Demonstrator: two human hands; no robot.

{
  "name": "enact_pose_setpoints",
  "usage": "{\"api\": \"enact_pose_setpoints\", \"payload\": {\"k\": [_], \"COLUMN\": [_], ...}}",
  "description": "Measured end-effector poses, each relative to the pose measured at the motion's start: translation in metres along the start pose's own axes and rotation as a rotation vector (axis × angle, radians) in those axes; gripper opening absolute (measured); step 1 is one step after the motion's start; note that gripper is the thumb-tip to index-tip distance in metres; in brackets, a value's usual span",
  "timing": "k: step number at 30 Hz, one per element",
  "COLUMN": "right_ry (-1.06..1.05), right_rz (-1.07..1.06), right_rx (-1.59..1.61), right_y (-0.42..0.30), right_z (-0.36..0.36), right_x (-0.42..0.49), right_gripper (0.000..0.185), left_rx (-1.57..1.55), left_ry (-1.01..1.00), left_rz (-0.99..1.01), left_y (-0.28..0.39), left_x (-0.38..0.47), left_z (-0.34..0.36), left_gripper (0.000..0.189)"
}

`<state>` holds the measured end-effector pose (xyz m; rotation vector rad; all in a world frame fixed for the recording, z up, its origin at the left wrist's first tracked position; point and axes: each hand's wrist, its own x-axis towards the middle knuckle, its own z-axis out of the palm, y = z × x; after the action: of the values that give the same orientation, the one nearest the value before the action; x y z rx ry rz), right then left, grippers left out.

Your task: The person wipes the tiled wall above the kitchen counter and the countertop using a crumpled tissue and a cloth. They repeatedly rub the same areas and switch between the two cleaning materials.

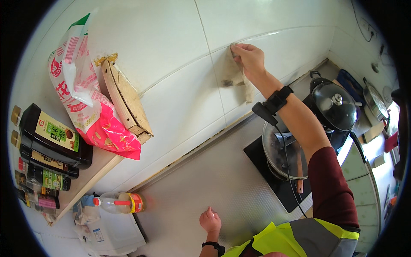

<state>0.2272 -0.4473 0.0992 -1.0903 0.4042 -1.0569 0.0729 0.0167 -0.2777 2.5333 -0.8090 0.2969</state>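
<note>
My right hand (252, 59) is raised against the white wall tiles (179, 80), pinching the top of a limp, beige-grey cloth (233, 69). The cloth hangs down the tiles, with a dark stain near its lower left. A black band with a device and a cable (275, 102) circles my right wrist. Low over the textured metal countertop (192, 189), my left hand (210, 220) has its fingers curled, and nothing shows in it. The left wrist wears a black band (214, 246).
Under my right forearm, a glass-lidded pan (273, 151) rests on a black cooktop (257, 154). Beyond is a lidded black pot (334, 102). At left, a wooden shelf (96, 170) holds dark bottles (54, 135) and a pink-white bag (96, 109). Below stands an oil bottle (123, 203).
</note>
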Motion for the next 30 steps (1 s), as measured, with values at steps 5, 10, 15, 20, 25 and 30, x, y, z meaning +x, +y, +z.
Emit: {"api": "enact_pose_setpoints", "payload": {"k": [5, 10, 15, 20, 25, 30], "right_ry": [0.146, 0.184, 0.146, 0.278, 0.386, 0.251], "right_rz": [-0.059, -0.036, -0.008, -0.024, -0.043, -0.085], "right_rx": [-0.012, 0.079, 0.147, 0.129, -0.003, -0.109], "right_y": [-0.001, -0.014, -0.022, -0.025, -0.033, -0.032], "right_z": [-0.017, -0.055, -0.077, -0.079, -0.074, -0.068], "right_x": [0.024, 0.063, 0.084, 0.095, 0.096, 0.090], "right_gripper": [0.012, 0.011, 0.010, 0.008, 0.007, 0.005], "left_rx": [-0.004, -0.015, 0.010, 0.031, 0.017, 0.004], "left_ry": [-0.033, -0.019, -0.040, -0.033, -0.005, 0.010], "left_rz": [0.003, 0.007, -0.002, 0.003, 0.028, 0.029], "left_y": [-0.001, 0.001, 0.001, -0.001, -0.002, 0.001], "left_x": [0.000, 0.001, 0.001, -0.001, -0.002, -0.002], "left_z": [0.000, -0.001, -0.002, 0.001, 0.001, 0.001], "left_gripper": [0.031, 0.032, 0.032, 0.031, 0.032, 0.031]}}
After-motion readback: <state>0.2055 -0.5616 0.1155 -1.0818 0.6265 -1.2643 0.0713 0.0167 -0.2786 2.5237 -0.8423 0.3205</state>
